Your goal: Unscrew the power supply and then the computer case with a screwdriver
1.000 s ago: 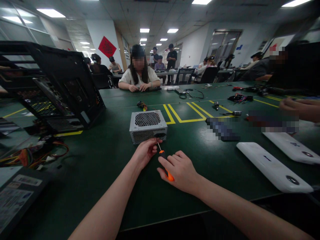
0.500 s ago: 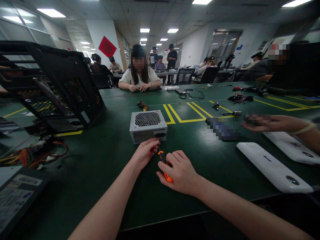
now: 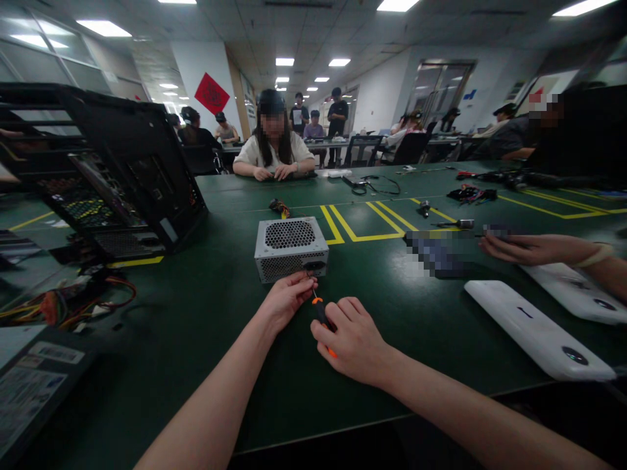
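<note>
In front of me on the green table sits a grey metal power supply (image 3: 292, 248), its honeycomb vent facing up and a black socket low on its near side. My left hand (image 3: 289, 300) is closed close to that side, thumb and fingertips pinched around the thin shaft near its tip. The orange-and-black screwdriver (image 3: 319, 309) slants up towards the socket. My right hand (image 3: 350, 336) wraps round its handle from the right. Whether the tip touches a screw is hidden by my left fingertips.
An open black computer case (image 3: 112, 176) stands at left, with bundled cables (image 3: 73, 297) and another power supply (image 3: 39, 385) nearer. White wrapped devices (image 3: 539, 329) lie at right, beside a co-worker's hand (image 3: 548, 248). A loose screwdriver (image 3: 458, 224) lies beyond. Another person (image 3: 274, 143) sits opposite.
My right hand has turned a little on the screwdriver handle, covering more of its orange end. My left fingers have shifted slightly to the right. The power supply stays in place.
</note>
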`<state>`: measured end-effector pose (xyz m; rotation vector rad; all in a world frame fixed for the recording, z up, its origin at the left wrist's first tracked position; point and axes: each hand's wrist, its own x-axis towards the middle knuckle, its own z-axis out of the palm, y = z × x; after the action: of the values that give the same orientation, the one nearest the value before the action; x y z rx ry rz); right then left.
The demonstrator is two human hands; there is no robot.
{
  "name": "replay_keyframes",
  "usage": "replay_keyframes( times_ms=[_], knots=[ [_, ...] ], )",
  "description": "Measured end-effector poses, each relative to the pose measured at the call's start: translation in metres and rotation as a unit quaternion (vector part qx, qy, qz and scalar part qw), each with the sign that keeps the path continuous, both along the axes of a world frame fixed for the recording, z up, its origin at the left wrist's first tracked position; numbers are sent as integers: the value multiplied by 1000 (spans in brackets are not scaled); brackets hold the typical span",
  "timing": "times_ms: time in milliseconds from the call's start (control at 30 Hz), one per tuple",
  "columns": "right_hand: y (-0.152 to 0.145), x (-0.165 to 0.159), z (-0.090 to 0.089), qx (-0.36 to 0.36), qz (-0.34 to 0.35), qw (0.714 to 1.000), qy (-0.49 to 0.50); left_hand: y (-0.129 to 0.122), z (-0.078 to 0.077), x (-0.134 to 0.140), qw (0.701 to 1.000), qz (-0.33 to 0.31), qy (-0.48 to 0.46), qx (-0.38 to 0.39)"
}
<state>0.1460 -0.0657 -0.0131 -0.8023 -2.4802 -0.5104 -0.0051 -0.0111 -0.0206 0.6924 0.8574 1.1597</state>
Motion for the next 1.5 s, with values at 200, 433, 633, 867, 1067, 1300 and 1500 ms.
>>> replay_keyframes(
  times_ms=[200, 433, 633, 867, 1067, 1300, 1500],
  knots=[
    [1, 0, 0, -18, -16, 1000, 17, 1, -1, 2, 1000, 8, -6, -2],
    [1, 3, -2, -2, -15, 1000, 7, 0, 0, 0, 1000, -3, -4, 3],
    [1, 2, -2, -6, -13, 1000, -6, 0, -3, -1, 1000, -10, -8, 12],
    [2, 0, -2, -32, -8, 999, 18, 1, -3, -1, 1000, 0, -7, 11],
    [3, 0, -5, -18, -10, 1000, 6, 0, -2, 0, 1000, -6, -9, 1],
    [1, 2, -2, -4, -15, 1000, -16, 0, -1, 0, 1000, -8, -3, 4],
    [1, 0, -2, -19, -13, 1000, -11, 1, -2, 0, 1000, 3, -1, 7]
  ],
)
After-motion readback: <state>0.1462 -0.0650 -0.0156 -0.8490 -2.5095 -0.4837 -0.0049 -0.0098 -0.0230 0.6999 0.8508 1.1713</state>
